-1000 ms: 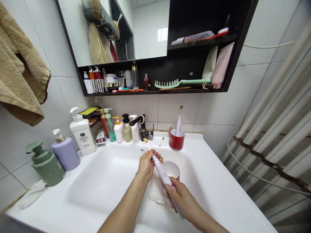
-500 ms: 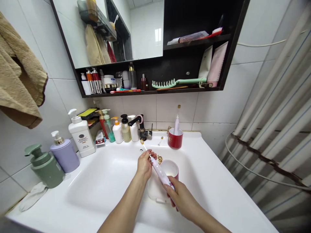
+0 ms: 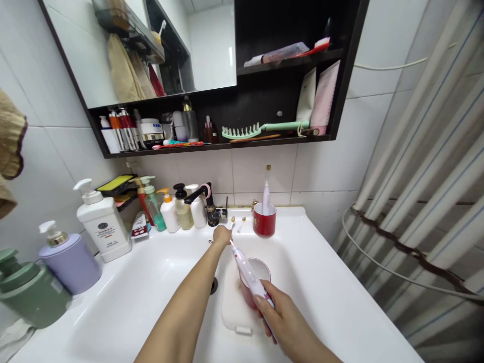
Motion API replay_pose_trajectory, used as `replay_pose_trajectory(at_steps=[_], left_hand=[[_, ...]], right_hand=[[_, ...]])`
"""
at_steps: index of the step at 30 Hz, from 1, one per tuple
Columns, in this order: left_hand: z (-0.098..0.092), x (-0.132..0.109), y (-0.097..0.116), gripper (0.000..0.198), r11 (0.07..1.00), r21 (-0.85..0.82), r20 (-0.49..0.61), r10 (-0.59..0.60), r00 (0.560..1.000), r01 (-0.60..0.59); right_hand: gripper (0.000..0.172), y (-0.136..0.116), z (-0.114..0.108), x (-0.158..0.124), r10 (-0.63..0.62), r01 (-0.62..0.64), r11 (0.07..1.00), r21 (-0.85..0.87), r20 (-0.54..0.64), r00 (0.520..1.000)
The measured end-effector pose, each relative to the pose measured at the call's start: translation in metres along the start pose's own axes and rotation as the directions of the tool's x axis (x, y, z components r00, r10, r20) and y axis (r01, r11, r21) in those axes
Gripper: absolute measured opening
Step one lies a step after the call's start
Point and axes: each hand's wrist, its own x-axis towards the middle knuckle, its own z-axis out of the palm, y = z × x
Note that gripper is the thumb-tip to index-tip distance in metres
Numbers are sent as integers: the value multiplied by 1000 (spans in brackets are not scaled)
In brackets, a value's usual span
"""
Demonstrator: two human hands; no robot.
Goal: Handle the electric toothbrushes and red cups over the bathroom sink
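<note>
Two grips are positioned at the white basin [image 3: 151,297]. The right grip [image 3: 280,310] is closed around the lower part of a pale toothbrush handle [image 3: 247,269]. This handle slopes up and away over the basin, its narrow tip close to the left grip [image 3: 222,236]. The left grip is at the rear of the basin, beside a brush head [image 3: 233,220]; its inner side is turned away, so whether it grasps that part cannot be told. A loose brush head [image 3: 242,222] lies just to the right on the worktop [image 3: 340,302].

Obstructions: the toothbrush handle crosses in front of a red cup [image 3: 263,267], near a flat white item [image 3: 236,320] in the basin. The left forearm [image 3: 181,302] partly covers the drain [image 3: 215,286]. A black faucet [image 3: 210,204] stands behind the left grip, with pump bottles [image 3: 170,217] to its left. A rear red cup [image 3: 264,225] holds a second toothbrush [image 3: 265,197] upright. White [image 3: 104,229], purple [image 3: 70,264] and green dispensers [image 3: 34,292] line the left side. Overhead, a dark cabinet [image 3: 272,103] carries a green hairbrush [image 3: 245,133].
</note>
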Motion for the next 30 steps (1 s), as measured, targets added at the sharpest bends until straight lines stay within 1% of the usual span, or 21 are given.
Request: replay_pose_trajectory(at_steps=[3, 5, 7, 8, 10, 12, 14, 16, 17, 19, 20, 22, 24, 26, 27, 28, 29, 30], left_hand=[[7, 15, 3, 12, 980, 197, -34, 33, 999, -26], [9, 19, 5, 9, 951, 306, -45, 70, 997, -52], [9, 18, 6, 4, 916, 392, -53, 113, 992, -83], [9, 16, 7, 4, 901, 423, -55, 136, 989, -101], [12, 9, 7, 11, 874, 464, -53, 188, 981, -143], [18, 2, 7, 15, 860, 471, -14, 231, 973, -198], [26, -4, 7, 12, 864, 447, 37, 239, 970, -230], [33, -7, 8, 6, 886, 407, 63, 214, 975, -221], [34, -9, 9, 7, 901, 383, 60, 196, 979, -203], [33, -13, 12, 11, 931, 323, 53, 161, 986, -169], [29, -16, 14, 12, 948, 281, 54, 139, 989, -148], [16, -25, 16, 11, 979, 178, 71, 87, 994, -98], [-3, -39, 18, 9, 997, 62, 105, 38, 994, -44], [-22, -56, 19, 10, 999, -40, 138, 9, 990, -4], [-31, -65, 19, 11, 992, -123, 160, -15, 987, 35], [-39, -74, 19, 10, 968, -231, 185, -50, 982, 93], [-45, -82, 19, 8, 921, -354, 213, -90, 973, 163], [-50, -90, 19, 7, 850, -472, 243, -128, 962, 232]], right_hand=[[28, -2, -1, 0, 12, -12, 1000, 6, -7, 1000], [29, -4, -2, 0, 21, -21, 1000, 9, -13, 1000], [29, -4, -3, 1, 31, -31, 999, 22, -11, 999], [29, -4, -3, 2, 33, -33, 999, 29, -14, 999], [27, -1, -4, 3, 30, -28, 999, 45, -34, 999], [26, 1, -5, 3, 17, -14, 998, 63, -55, 998], [26, 4, -5, 3, 3, 2, 997, 83, -60, 998], [26, 5, -6, 3, -18, 23, 995, 97, -56, 998], [26, 5, -6, 3, -29, 35, 995, 97, -59, 998], [28, 6, -6, 4, -44, 51, 995, 87, -78, 996], [28, 6, -7, 4, -47, 54, 995, 81, -88, 995], [30, 7, -6, 4, -28, 35, 996, 78, -93, 995], [29, 9, -4, 4, 12, -6, 996, 89, -66, 998], [27, 11, 1, 2, 57, -53, 994, 98, -34, 998], [27, 11, 4, 0, 72, -70, 992, 101, -19, 997], [27, 12, 7, -1, 83, -82, 991, 104, -2, 997], [28, 12, 10, -2, 90, -91, 990, 109, 16, 996], [28, 12, 13, -4, 96, -99, 989, 114, 35, 995]])
